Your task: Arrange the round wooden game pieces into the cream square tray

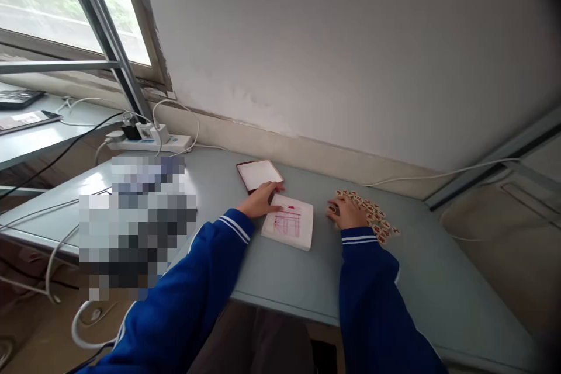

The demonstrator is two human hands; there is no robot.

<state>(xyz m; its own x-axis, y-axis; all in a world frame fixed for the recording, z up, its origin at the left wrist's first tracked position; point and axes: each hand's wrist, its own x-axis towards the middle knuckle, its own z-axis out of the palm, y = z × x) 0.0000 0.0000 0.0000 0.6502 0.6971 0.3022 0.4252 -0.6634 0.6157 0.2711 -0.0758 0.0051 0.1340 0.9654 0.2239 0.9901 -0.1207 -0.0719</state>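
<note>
My left hand (259, 201) lies at the far left corner of a thick white pad or box (287, 236) with a red line drawing on its top. Its thumb rests on the drawing side, and the fingers stretch past the corner, apart from the thumb. A little red shows by the fingertips. Behind it is a shallow open tray or lid (259, 173) with a white inside and dark red edge. My right hand (350, 213) is over a spread of small pale wooden pieces (380, 223) with dark markings. Its thumb and finger curl around one small dark-marked piece (333, 209).
Against the wall at the left stands a white power strip (175, 143) with plugs and cables. Blurred items (144, 216) cover the desk's left part. A second desk (83, 128) holds a tablet (28, 123). A white cable (438, 176) runs along the wall at right.
</note>
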